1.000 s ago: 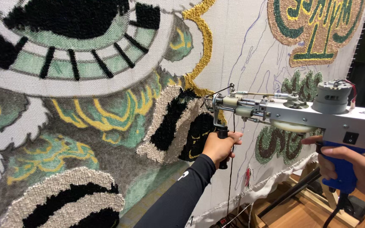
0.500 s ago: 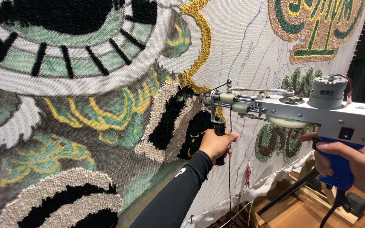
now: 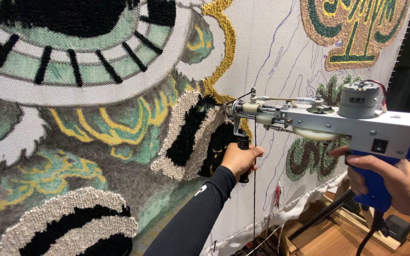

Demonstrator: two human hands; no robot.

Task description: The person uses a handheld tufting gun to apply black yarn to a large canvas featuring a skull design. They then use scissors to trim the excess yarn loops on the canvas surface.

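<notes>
Nearest the camera, at the lower right, the right hand point(image 3: 397, 182) is wrapped tight around the blue rear grip of a tufting gun point(image 3: 347, 125), with the forefinger lying along the front of the grip under the white body. A dark cord point(image 3: 368, 234) hangs from the bottom of that grip, over a wooden frame point(image 3: 338, 237) below the hand. Ahead of this hand and to its left, the left hand point(image 3: 240, 159), at the end of a black sleeve point(image 3: 195, 213), is closed around the gun's black front handle point(image 3: 244, 161). A grey motor point(image 3: 359, 98) sits on top of the body above the right hand. Just above the left hand, the gun's metal nose point(image 3: 236, 111) meets the stretched cloth point(image 3: 271, 52), and a black yarn point(image 3: 255, 189) drops straight down beside the left wrist. Beyond both hands, a black tufted patch point(image 3: 191, 132) edged in beige lies just left of the left hand. Far up and left, green and white patterns point(image 3: 72, 71) cover the cloth.
</notes>
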